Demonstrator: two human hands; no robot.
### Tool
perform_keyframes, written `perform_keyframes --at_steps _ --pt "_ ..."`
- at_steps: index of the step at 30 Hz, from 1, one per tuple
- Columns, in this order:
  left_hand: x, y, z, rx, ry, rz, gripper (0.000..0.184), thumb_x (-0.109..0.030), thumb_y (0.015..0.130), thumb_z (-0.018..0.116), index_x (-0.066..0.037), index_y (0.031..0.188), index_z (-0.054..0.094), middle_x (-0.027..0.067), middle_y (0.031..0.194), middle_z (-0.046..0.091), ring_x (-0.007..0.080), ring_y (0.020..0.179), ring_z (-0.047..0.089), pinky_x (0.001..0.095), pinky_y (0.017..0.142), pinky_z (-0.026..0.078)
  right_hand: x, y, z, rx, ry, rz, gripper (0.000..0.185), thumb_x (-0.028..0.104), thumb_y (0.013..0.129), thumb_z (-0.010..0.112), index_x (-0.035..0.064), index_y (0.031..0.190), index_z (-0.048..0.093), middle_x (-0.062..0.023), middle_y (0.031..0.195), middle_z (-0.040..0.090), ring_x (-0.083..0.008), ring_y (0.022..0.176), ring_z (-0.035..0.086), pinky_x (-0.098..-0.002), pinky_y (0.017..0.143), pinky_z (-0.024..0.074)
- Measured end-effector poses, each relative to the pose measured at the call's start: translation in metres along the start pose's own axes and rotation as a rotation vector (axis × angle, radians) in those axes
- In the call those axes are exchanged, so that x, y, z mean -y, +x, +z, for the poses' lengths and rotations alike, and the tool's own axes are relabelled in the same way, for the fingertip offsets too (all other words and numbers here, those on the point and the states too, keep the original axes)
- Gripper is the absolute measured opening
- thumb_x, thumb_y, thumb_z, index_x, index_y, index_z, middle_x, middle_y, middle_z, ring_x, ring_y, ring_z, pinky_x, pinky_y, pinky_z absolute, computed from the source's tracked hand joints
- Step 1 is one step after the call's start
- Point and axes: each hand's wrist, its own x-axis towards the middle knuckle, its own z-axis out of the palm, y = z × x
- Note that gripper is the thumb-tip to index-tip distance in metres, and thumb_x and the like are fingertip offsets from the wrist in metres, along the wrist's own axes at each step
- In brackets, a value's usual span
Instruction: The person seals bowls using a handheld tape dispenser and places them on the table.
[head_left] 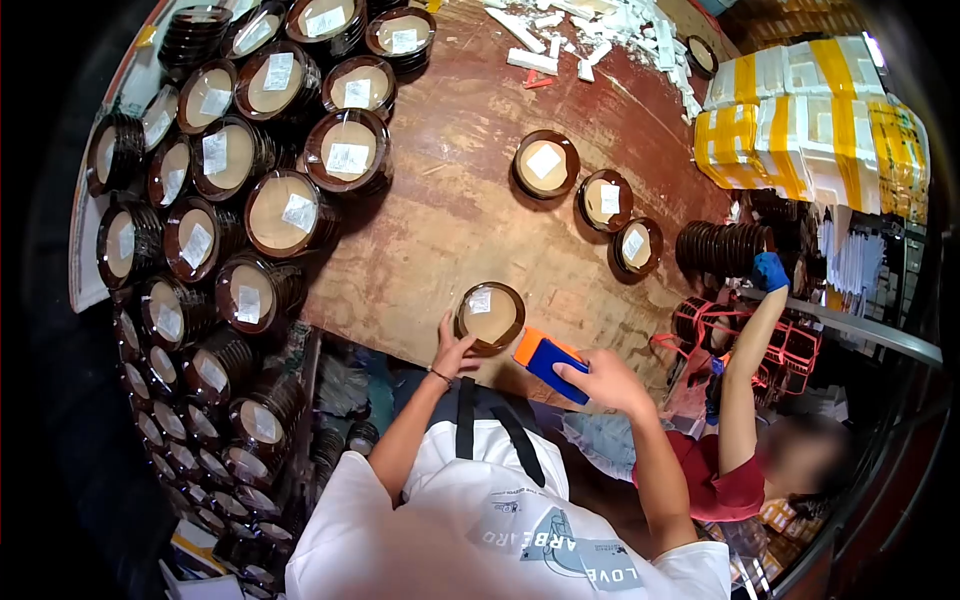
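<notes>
A worn, reddish-brown wooden worktable (430, 200) is seen in a crowded workroom. Along its left side, close-packed stacks of film-wrapped, brown-rimmed round dishes (280, 215) with white labels are stored. White foam scraps (600, 45) are scattered at the far edge, and yellow-taped white foam boxes (815, 125) are piled at far right. At right, a row of dark dishes (722, 248) is reached by a co-worker's blue-gloved hand (769, 271). One labelled, brown-rimmed dish (495, 322) is placed at the near edge of the worktable, in front of the wearer. Its near left rim is touched by the left hand (453, 352), which is held partly open, thumb and fingers spread. A blue-and-orange handheld tool (552, 366) is grasped by the right hand (608, 381), fingers closed around it; its orange end is held just beside the dish's right near rim, contact not being determinable. Three labelled dishes (604, 200) are set in a diagonal row beyond, to the right. A broad stretch of tabletop is left between that row and the left stacks; less room is found toward the near edge.
</notes>
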Motion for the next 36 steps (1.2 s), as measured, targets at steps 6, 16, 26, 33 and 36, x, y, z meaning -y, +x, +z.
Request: perform_keyframes --at_steps 6,16,26,33,36 --pt "0.070 0.087 0.011 -0.151 -0.140 0.499 0.066 0.002 0.089 0.067 -0.008 0.147 0.039 0.0098 0.128 0.060 0.0247 0.123 0.054 0.0431 0.092 0.056 -0.024 0.003 -0.004 0.027 0.006 -0.023 0.050 0.049 0.090 0.066 0.0007 0.097 0.075 -0.0213 0.073 0.068 -0.0326 0.069 0.068 -0.0407 0.069 0.0529" --pt "-0.113 -0.113 0.053 0.221 -0.192 0.313 0.041 -0.005 0.094 0.067 0.001 0.132 0.055 0.0119 0.121 0.067 0.0223 0.111 0.065 0.0372 0.096 0.054 -0.080 -0.072 -0.027 0.076 0.278 -0.386 0.035 0.032 0.090 0.070 -0.0022 0.094 0.069 -0.0215 0.082 0.068 -0.0341 0.072 0.066 -0.0391 0.069 0.0518" --pt "-0.178 -0.243 0.083 0.550 0.019 0.079 0.044 -0.014 0.094 0.068 0.002 0.133 0.054 0.0142 0.125 0.065 0.0258 0.115 0.064 0.0417 0.099 0.053 -0.058 -0.122 -0.034 -0.108 0.269 -0.997 0.031 0.023 0.077 0.082 -0.0026 0.082 0.065 -0.0174 0.078 0.065 -0.0399 0.082 0.065 -0.0431 0.083 0.0534" --pt "-0.163 -0.235 0.071 0.713 -0.054 -0.004 0.050 -0.013 0.086 0.072 0.003 0.131 0.057 0.0146 0.123 0.067 0.0270 0.112 0.066 0.0416 0.098 0.053 -0.055 -0.131 -0.021 -0.011 0.217 -1.131 0.032 0.027 0.079 0.082 -0.0018 0.087 0.069 -0.0149 0.081 0.069 -0.0377 0.082 0.066 -0.0415 0.081 0.0541" --pt "-0.148 -0.220 0.066 0.654 -0.070 0.042 0.047 -0.011 0.086 0.072 0.003 0.129 0.058 0.0148 0.119 0.069 0.0270 0.109 0.067 0.0416 0.096 0.054 -0.062 -0.114 -0.006 0.017 0.252 -1.124 0.033 0.027 0.080 0.080 -0.0018 0.092 0.071 -0.0150 0.082 0.069 -0.0365 0.082 0.067 -0.0416 0.083 0.0535"
